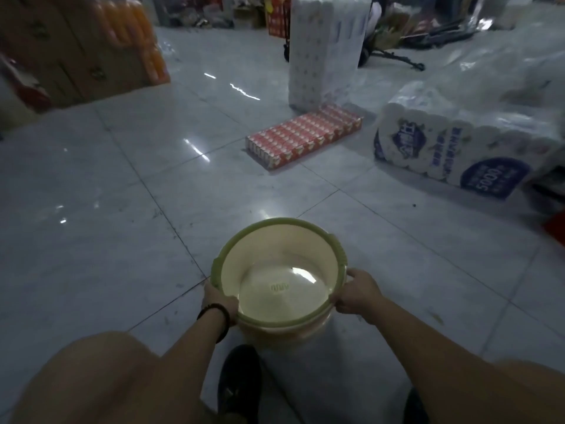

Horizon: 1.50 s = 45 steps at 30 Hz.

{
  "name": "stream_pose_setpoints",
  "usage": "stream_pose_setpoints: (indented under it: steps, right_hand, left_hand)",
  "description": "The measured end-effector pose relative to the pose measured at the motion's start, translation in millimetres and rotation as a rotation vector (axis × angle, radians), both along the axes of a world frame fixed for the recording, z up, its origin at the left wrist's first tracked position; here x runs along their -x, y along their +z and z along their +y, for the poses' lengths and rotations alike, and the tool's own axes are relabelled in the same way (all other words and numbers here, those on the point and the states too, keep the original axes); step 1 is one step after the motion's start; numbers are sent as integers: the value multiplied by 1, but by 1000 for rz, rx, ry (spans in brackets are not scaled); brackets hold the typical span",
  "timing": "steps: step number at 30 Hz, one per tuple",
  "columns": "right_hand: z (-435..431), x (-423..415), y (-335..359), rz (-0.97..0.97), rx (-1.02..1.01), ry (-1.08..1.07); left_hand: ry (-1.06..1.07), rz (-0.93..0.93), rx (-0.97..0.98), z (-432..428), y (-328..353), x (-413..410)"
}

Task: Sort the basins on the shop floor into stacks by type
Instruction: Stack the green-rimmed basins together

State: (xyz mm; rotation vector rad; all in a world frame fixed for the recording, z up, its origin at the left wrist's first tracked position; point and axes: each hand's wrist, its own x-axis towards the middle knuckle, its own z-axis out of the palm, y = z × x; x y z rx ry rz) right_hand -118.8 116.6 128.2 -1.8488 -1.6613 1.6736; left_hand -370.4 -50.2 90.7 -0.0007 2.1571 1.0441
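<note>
At bottom centre a shoe (pixel 240 384) stands on the tiled floor (pixel 122 240). Just above it is the round basin (pixel 275 240), cream with a green rim, mouth up and empty. The left hand (pixel 218 296) and right hand (pixel 356 293) each have a closed grip on opposite sides of the rim. Bare floor spreads left. A red carton pack (pixel 302 136) and paper-roll packs (pixel 458 148) lie upper right.

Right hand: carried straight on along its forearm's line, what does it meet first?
The green-rimmed basin: the right hand already grips its rim, so going on would push straight into its wall. The left hand grips the opposite side.
</note>
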Motion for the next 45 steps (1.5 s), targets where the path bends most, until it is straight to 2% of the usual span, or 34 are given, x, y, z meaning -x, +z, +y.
stream_pose_setpoints:
  steps: [2,4,7,9,13,14,17,20,24,27,30,33,36,38,42,45]
  right_hand:
    - [-2,1,-17,-129,-59,119]
    - [-1,5,-28,-179,-67,234]
    - [3,12,-34,-267,-67,341]
    - [5,13,-39,-387,-231,508]
    - [2,13,-56,-537,-372,699]
    - [1,13,-60,-546,-366,771]
    - [-1,13,-65,-564,-258,900]
    - [2,14,-61,-604,-235,935]
    - [3,19,-36,-546,-269,798]
    - [1,13,-4,-479,-309,762]
    - [10,-12,47,-334,-383,689]
    - [39,-73,100,-139,-453,354]
    - [64,-177,136,16,-302,-36]
    - [65,-254,149,18,-253,-203]
    - [34,-409,137,81,-180,-612]
    - [0,-505,90,142,-90,-913]
  left_hand:
    - [-81,95,55,-2,4,0]
    - [-156,177,104,-2,4,1]
    - [-298,213,186,3,-5,0]
    - [-404,248,288,5,-9,-7]
    - [-789,502,489,9,-16,-26]
    - [-899,494,519,10,-20,-28]
    - [-1105,277,613,8,-33,-33]
    - [-1144,288,627,6,-37,-35]
    - [-1027,371,541,17,-20,-40]
    - [-1088,445,492,29,0,-61]
    - [-1173,432,366,45,27,-93]
    - [-1280,449,205,73,63,-138]
    - [-1401,500,71,114,101,-204]
    - [-1496,523,0,141,119,-256]
    - [-1739,497,-90,185,147,-387]
    - [-1895,461,-136,201,155,-482]
